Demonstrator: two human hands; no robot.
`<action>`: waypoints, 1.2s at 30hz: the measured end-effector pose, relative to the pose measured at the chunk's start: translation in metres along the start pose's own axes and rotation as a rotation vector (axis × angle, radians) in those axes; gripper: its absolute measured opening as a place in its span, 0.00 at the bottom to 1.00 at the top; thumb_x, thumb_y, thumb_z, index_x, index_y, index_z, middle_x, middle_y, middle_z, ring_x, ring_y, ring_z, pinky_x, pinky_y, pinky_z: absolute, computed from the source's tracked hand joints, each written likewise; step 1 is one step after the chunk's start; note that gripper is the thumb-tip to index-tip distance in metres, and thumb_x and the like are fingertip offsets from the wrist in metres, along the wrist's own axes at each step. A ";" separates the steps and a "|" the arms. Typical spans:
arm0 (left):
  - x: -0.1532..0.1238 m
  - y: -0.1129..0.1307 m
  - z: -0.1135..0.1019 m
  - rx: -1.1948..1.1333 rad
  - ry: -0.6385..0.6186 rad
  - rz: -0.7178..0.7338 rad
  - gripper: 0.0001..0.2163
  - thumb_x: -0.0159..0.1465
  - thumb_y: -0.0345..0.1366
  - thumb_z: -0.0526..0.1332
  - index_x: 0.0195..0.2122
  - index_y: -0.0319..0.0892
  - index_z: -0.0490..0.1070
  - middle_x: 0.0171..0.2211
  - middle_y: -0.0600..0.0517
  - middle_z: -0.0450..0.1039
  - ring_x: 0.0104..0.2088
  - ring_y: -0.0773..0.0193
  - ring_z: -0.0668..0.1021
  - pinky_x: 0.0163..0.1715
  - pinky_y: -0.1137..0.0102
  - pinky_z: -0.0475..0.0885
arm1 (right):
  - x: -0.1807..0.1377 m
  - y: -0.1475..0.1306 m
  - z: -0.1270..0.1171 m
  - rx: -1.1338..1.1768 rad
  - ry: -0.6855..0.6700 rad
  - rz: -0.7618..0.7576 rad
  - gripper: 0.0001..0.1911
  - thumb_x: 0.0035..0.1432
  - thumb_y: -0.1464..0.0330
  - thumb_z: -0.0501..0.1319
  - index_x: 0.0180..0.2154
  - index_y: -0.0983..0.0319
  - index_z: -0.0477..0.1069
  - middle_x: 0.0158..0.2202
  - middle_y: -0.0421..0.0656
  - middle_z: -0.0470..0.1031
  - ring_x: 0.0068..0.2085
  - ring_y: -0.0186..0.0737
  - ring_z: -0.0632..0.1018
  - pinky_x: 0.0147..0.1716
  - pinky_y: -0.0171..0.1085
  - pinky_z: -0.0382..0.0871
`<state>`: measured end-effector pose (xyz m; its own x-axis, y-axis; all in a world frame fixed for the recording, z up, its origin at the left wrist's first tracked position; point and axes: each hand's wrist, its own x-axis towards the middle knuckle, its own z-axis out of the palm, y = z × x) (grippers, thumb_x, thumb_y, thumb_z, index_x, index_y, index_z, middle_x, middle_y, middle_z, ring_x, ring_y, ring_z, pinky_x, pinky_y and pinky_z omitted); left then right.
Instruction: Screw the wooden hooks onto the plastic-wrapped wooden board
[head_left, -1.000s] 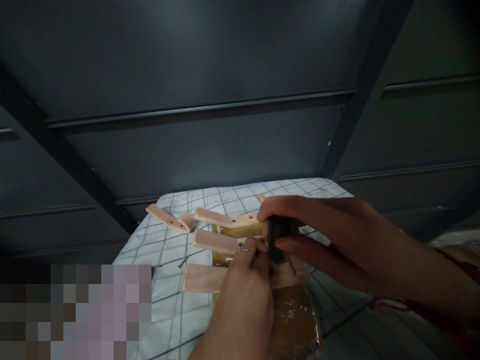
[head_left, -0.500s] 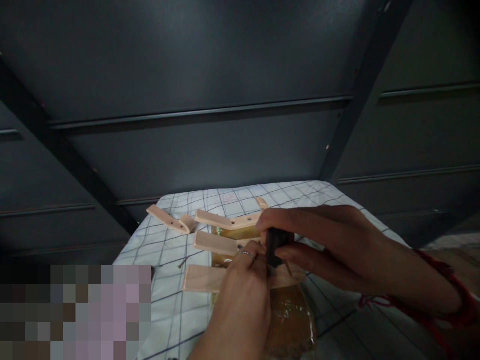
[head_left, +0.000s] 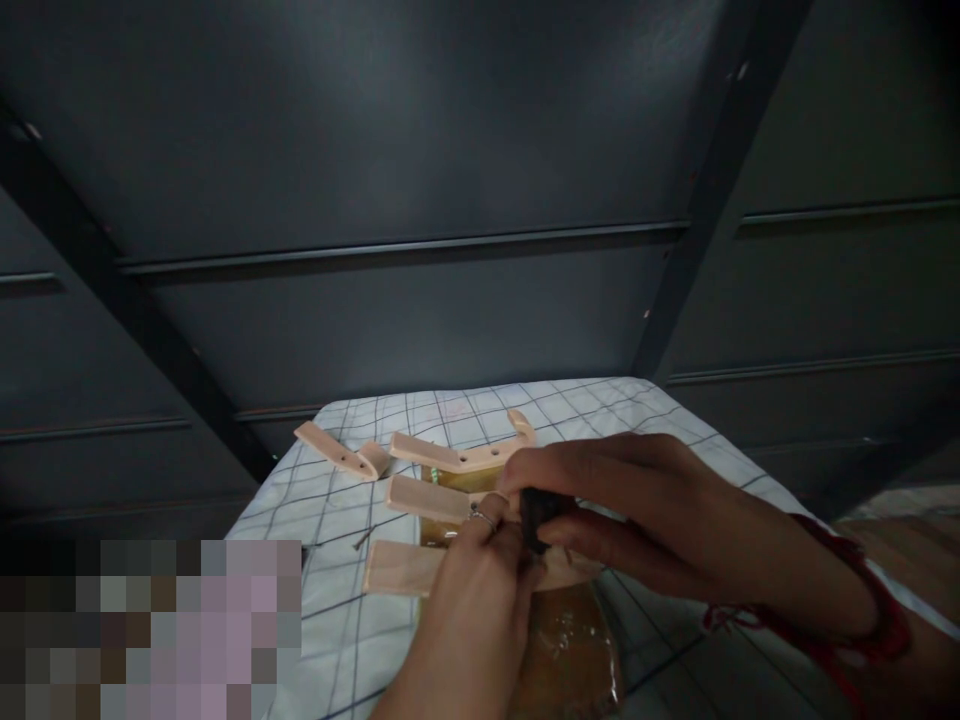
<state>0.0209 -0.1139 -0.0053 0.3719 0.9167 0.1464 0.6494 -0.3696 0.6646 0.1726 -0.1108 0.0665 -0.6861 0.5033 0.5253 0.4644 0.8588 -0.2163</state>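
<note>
My right hand reaches in from the right and pinches a small black tool between thumb and fingers. My left hand, with a ring on one finger, comes up from below with its fingers curled together at the tool's tip, over a flat wooden piece; what they pinch is hidden. Both hands meet above a brown plastic-wrapped packet.
Several pale curved wooden hook pieces lie on a white checked cloth: one at the back left, another behind the hands, a third between. A small screw lies on the cloth. Dark panelled cabinet fronts rise behind.
The view has tilted up a little, so the cloth and hands sit lower in frame. Both hands stay together on the black tool, shifted slightly left.
</note>
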 end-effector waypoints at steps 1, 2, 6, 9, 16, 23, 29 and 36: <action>0.000 0.000 -0.001 -0.011 0.002 -0.015 0.08 0.56 0.25 0.54 0.32 0.37 0.72 0.36 0.44 0.72 0.39 0.58 0.73 0.42 0.62 0.70 | 0.000 0.000 -0.001 0.001 0.003 0.017 0.12 0.62 0.71 0.50 0.46 0.65 0.64 0.36 0.44 0.79 0.35 0.34 0.78 0.33 0.30 0.70; -0.001 0.000 -0.002 -0.022 0.007 -0.026 0.06 0.55 0.25 0.56 0.31 0.37 0.72 0.36 0.45 0.71 0.39 0.59 0.73 0.43 0.62 0.69 | 0.000 0.000 -0.002 0.008 0.003 0.035 0.12 0.61 0.71 0.50 0.46 0.64 0.64 0.35 0.44 0.78 0.34 0.34 0.78 0.32 0.30 0.70; -0.002 0.000 -0.007 -0.045 0.037 -0.016 0.07 0.52 0.23 0.58 0.30 0.38 0.72 0.36 0.47 0.71 0.39 0.60 0.73 0.45 0.62 0.69 | 0.000 -0.001 -0.004 0.078 -0.025 0.091 0.10 0.59 0.72 0.51 0.44 0.62 0.62 0.32 0.42 0.76 0.30 0.33 0.77 0.27 0.31 0.68; -0.002 0.000 -0.007 -0.045 0.030 0.006 0.09 0.52 0.22 0.54 0.27 0.38 0.72 0.36 0.46 0.71 0.38 0.61 0.74 0.43 0.64 0.70 | -0.001 -0.003 -0.001 0.097 -0.079 0.152 0.11 0.58 0.73 0.52 0.44 0.61 0.61 0.31 0.40 0.75 0.29 0.33 0.76 0.25 0.30 0.66; -0.001 0.001 -0.002 -0.023 0.031 -0.011 0.14 0.56 0.26 0.51 0.40 0.35 0.72 0.44 0.41 0.70 0.46 0.55 0.73 0.49 0.59 0.66 | 0.002 -0.006 0.005 0.124 -0.069 0.136 0.15 0.57 0.76 0.52 0.47 0.61 0.58 0.31 0.40 0.75 0.29 0.32 0.75 0.28 0.30 0.66; 0.000 0.001 0.002 0.134 0.000 -0.046 0.18 0.57 0.28 0.46 0.44 0.31 0.69 0.44 0.34 0.69 0.46 0.48 0.73 0.44 0.54 0.68 | 0.002 0.003 0.006 0.211 -0.054 0.086 0.10 0.59 0.76 0.49 0.43 0.62 0.57 0.31 0.41 0.72 0.28 0.31 0.73 0.27 0.30 0.65; -0.001 0.001 0.003 0.226 -0.035 -0.023 0.18 0.57 0.28 0.44 0.40 0.29 0.69 0.38 0.33 0.70 0.41 0.48 0.75 0.39 0.54 0.70 | -0.001 0.004 0.008 0.214 -0.057 0.079 0.10 0.58 0.77 0.48 0.42 0.62 0.56 0.30 0.40 0.70 0.28 0.31 0.71 0.27 0.29 0.64; 0.000 0.003 0.002 0.264 -0.044 -0.031 0.16 0.57 0.26 0.45 0.38 0.31 0.70 0.36 0.36 0.71 0.38 0.51 0.75 0.36 0.57 0.72 | 0.000 0.006 0.009 0.241 -0.059 0.096 0.09 0.58 0.77 0.48 0.41 0.61 0.56 0.31 0.41 0.70 0.28 0.31 0.71 0.28 0.30 0.64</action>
<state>0.0241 -0.1157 -0.0050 0.3743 0.9226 0.0931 0.8093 -0.3740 0.4529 0.1698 -0.1050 0.0582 -0.6798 0.5823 0.4459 0.3868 0.8012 -0.4565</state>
